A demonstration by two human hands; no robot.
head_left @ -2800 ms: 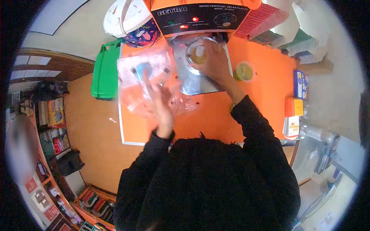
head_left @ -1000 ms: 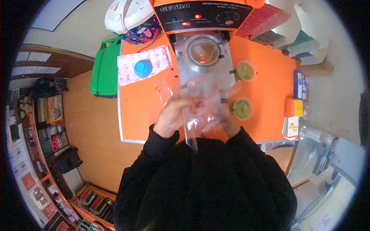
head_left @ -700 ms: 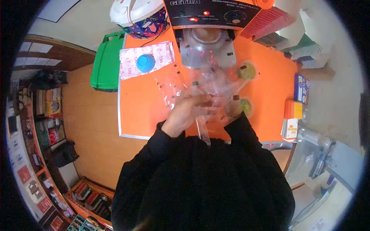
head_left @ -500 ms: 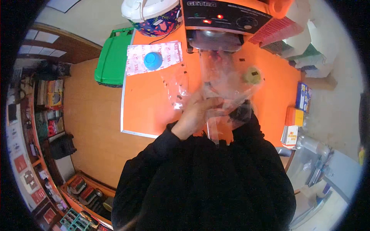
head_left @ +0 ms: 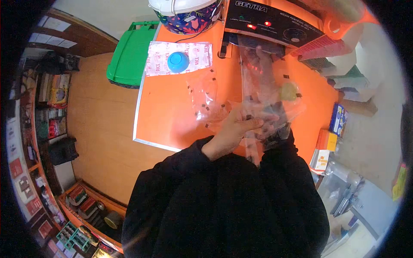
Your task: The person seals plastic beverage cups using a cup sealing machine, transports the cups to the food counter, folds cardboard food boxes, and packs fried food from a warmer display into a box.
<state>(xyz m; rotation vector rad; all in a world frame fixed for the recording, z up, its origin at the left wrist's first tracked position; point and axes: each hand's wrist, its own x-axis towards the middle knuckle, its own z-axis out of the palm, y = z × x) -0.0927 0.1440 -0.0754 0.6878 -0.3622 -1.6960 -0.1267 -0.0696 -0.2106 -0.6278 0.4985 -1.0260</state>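
Observation:
My left hand [head_left: 240,129] is closed, its thumb and fingers pinching a strip of clear plastic film [head_left: 254,81] with small dark marks. The film runs up to the opening under the black front of a sealing machine [head_left: 275,21] lettered GETRA, where red lamps are lit. Close against the left hand is my right hand [head_left: 275,127], half covered by the film and smeared, so its fingers do not show clearly. A round yellow-green thing [head_left: 289,91] lies just beyond the right hand. Another piece of clear marked film [head_left: 202,96] rests on the orange table to the left.
A blue bowl-shaped thing [head_left: 178,62] sits on a printed RICE packet [head_left: 155,56]. Behind it stands a patterned rice cooker [head_left: 189,19]. A green lidded bin [head_left: 131,56] is beside the table's left edge [head_left: 136,112]. Small boxes [head_left: 322,150] line the right side.
The view has shifted, so the table and machine sit further right. Both hands still work at the film and have come closer together.

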